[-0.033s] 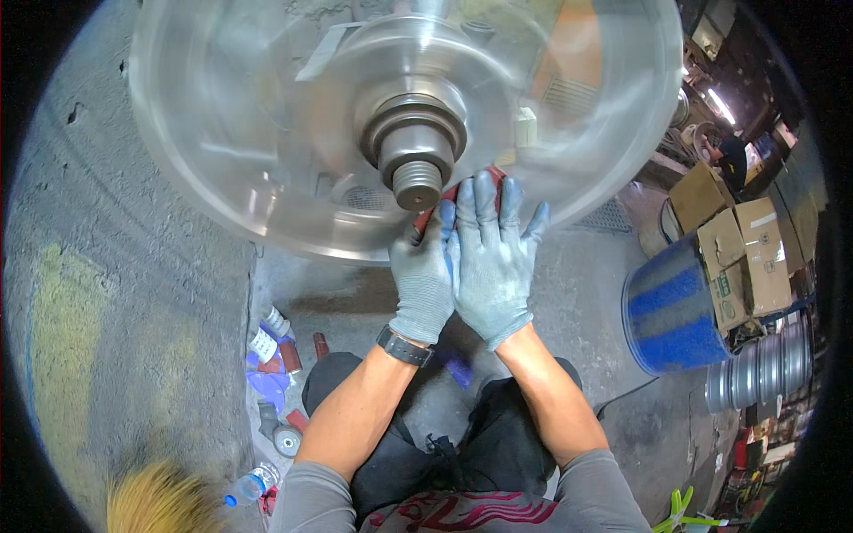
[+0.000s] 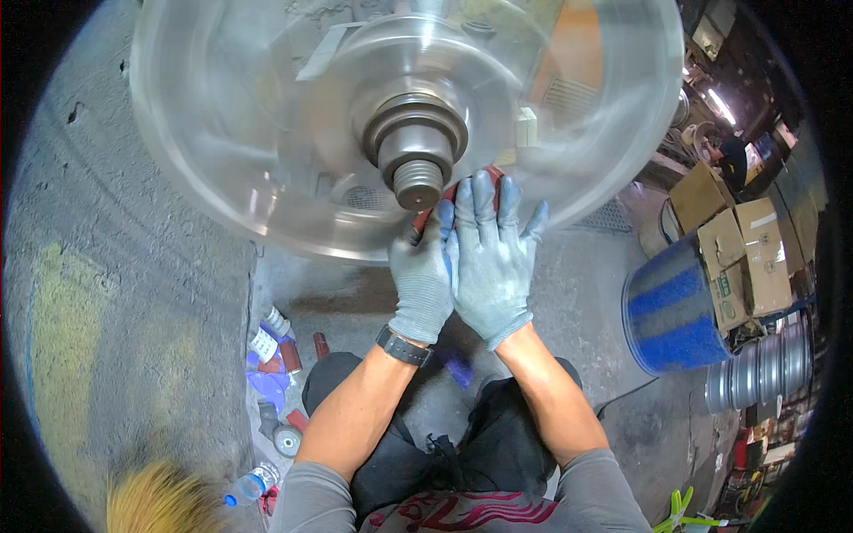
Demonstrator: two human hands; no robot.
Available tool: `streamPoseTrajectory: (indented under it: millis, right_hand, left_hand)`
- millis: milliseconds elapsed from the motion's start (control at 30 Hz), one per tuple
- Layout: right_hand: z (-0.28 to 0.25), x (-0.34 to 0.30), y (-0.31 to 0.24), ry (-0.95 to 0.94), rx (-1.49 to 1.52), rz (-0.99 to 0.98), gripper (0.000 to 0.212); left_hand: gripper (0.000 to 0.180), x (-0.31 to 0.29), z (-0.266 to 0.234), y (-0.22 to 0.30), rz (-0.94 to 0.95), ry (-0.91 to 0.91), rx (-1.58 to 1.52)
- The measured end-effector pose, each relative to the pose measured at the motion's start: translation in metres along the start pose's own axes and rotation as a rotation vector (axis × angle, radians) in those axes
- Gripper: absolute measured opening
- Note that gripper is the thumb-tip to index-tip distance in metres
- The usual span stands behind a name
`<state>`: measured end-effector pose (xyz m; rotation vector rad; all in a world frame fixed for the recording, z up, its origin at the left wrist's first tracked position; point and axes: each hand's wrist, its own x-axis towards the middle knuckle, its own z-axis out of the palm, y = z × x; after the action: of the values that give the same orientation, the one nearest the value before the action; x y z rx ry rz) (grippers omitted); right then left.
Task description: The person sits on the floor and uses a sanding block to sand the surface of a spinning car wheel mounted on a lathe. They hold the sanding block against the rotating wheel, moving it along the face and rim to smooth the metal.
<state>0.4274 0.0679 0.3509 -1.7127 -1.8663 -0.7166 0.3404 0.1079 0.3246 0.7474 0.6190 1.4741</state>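
A large metal wheel (image 2: pixel 293 244) is blurred by its spin around a threaded central shaft (image 2: pixel 418 185). Against its lower part, just under the shaft, lies a reddish-brown sheet of sandpaper (image 2: pixel 422 220), mostly covered by my gloves. My left hand (image 2: pixel 421 266), in a grey-blue glove, is closed on the sheet's left side; some of its fingers are hidden. Beside it, touching, my right hand (image 2: pixel 491 258) in a matching glove lies flat over the sheet, fingers stretched up toward the wheel and thumb side against the left hand.
A blue drum (image 2: pixel 671 306) with cardboard boxes (image 2: pixel 751 253) on top stands at right, near stacked metal rims (image 2: pixel 764 369). Left of my knees lie sandpaper rolls (image 2: pixel 290 357), an angle grinder (image 2: pixel 286 439) and a plastic bottle (image 2: pixel 251 484). A broom head (image 2: pixel 160 502) is at lower left.
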Motion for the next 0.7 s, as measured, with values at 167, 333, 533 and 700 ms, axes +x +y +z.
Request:
streamPoseTrajectory:
  millis: [167,333,533,700]
  right_hand:
    - [-0.002,0.006,-0.004,0.033,0.009,-0.027,0.064]
    - [-0.005,0.010,-0.009,-0.007,-0.002,-0.044,0.063]
    - [-0.009,0.015,-0.012,-0.013,0.013,-0.068,0.063]
    - [-0.010,0.017,-0.012,-0.030,0.027,-0.093,0.063]
  left_hand:
    - [0.029,0.001,-0.004,0.004,-0.022,-0.025,-0.028]
    - [0.030,0.006,-0.013,0.001,0.007,-0.043,-0.020]
    - [0.030,0.002,-0.007,0.013,-0.002,0.024,-0.060]
    - [0.031,-0.001,-0.006,0.017,-0.033,0.049,-0.098]
